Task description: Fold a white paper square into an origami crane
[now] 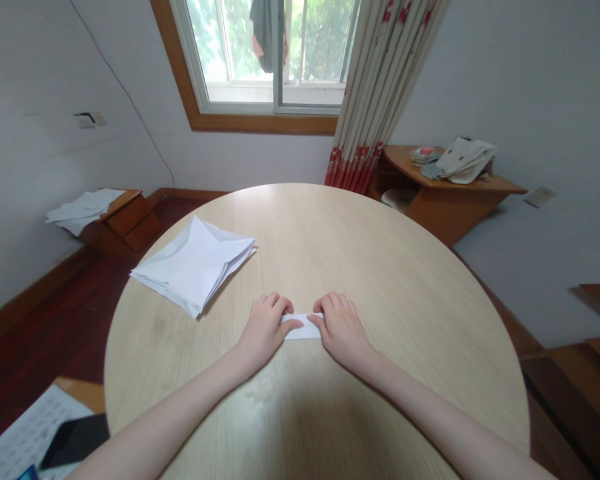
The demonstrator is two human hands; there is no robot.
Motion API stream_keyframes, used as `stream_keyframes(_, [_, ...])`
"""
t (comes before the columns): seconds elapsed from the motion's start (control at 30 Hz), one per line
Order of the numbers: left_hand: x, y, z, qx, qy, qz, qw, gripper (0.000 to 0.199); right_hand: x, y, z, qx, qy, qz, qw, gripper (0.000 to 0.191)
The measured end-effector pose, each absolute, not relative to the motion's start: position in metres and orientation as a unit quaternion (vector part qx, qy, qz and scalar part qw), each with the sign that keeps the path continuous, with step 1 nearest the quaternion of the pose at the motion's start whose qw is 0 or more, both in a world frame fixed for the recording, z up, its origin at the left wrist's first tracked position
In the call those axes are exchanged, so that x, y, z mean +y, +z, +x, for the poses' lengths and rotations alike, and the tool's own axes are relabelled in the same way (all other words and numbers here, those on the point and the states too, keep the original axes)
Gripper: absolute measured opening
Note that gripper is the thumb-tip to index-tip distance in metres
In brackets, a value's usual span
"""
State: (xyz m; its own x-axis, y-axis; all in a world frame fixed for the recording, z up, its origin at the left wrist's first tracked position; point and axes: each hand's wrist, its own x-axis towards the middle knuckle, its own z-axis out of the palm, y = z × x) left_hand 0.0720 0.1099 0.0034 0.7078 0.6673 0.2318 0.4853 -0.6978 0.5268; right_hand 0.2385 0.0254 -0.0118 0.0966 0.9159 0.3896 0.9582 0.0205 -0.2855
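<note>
A small rectangle of white paper [304,331] lies on a round, wood-grained table [390,280], its ends pinched in the closed grip of the left hand [266,327] and right hand [343,327], thumbs on top. Near the table's left edge sits a pointed, uneven stack of thin white sheets [195,260]; beyond hangs a pleated, red-patterned curtain [375,93].

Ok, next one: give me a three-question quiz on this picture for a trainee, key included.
1. What do the left hand and right hand hold between them?
2. True or false: the paper stack lies on the round table, apart from both hands.
3. Fill the gap: a patterned ____ hangs beside the window.

Key: 1. a white paper strip; 2. true; 3. curtain.
</note>
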Motion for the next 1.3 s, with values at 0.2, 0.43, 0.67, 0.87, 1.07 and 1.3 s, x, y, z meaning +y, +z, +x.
stream_keyframes(0.2, [0.111, 0.004, 0.07, 0.323, 0.213, 0.896, 0.216, 0.016, 0.023, -0.014, 0.238, -0.678, -0.041, -0.693, 0.243, 0.013])
stream_keyframes(0.43, [0.107, 0.009, 0.07, 0.34, 0.198, 0.892, 0.223, 0.013, 0.022, -0.01, 0.24, -0.699, -0.035, -0.675, 0.234, 0.012])
stream_keyframes(0.67, [0.105, 0.011, 0.068, 0.313, 0.22, 0.899, 0.211, 0.01, 0.018, 0.001, 0.246, -0.725, 0.001, -0.624, 0.29, 0.01])
stream_keyframes(0.87, [0.104, 0.017, 0.064, 0.213, 0.319, 0.918, 0.095, 0.013, 0.016, 0.016, 0.254, -0.752, -0.058, -0.56, 0.342, 0.016])
stream_keyframes(1.07, [0.108, 0.017, 0.061, 0.143, 0.366, 0.92, -0.014, 0.015, 0.017, 0.018, 0.264, -0.817, -0.147, -0.474, 0.294, 0.02])
stream_keyframes(1.3, [0.113, 0.003, 0.066, 0.113, 0.306, 0.942, 0.078, 0.023, 0.02, 0.012, 0.268, -0.841, -0.094, -0.465, 0.26, 0.024])
